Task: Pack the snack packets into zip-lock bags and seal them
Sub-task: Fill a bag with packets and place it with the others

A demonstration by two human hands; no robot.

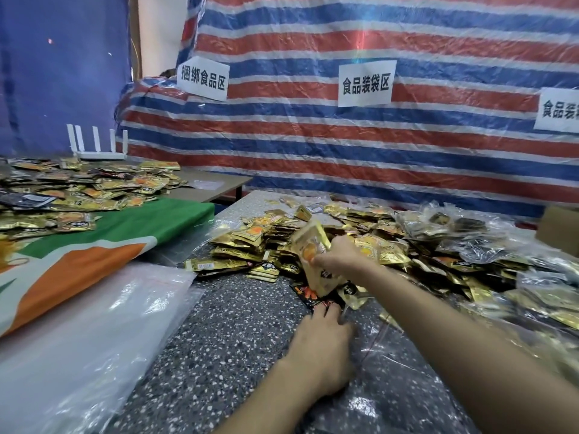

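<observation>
My right hand [340, 256] grips a small stack of gold snack packets [313, 255], held tilted above the speckled table [219, 339]. Just below them lie a black and red packet [305, 292] and a gold one. My left hand [322, 336] rests low on the table, its fingers at the mouth of a clear zip-lock bag [391, 364] that lies flat beneath my arms; whether they pinch the bag's edge is not visible. A big heap of loose gold packets [250, 242] spreads across the table behind my hands.
Filled clear bags [470, 233] pile up at the right. A stack of flat clear bags [78, 339] lies at the left, over a green and orange cloth [109, 242]. More packets [78, 192] cover the left table. A striped tarp [344, 145] with paper signs forms the back wall.
</observation>
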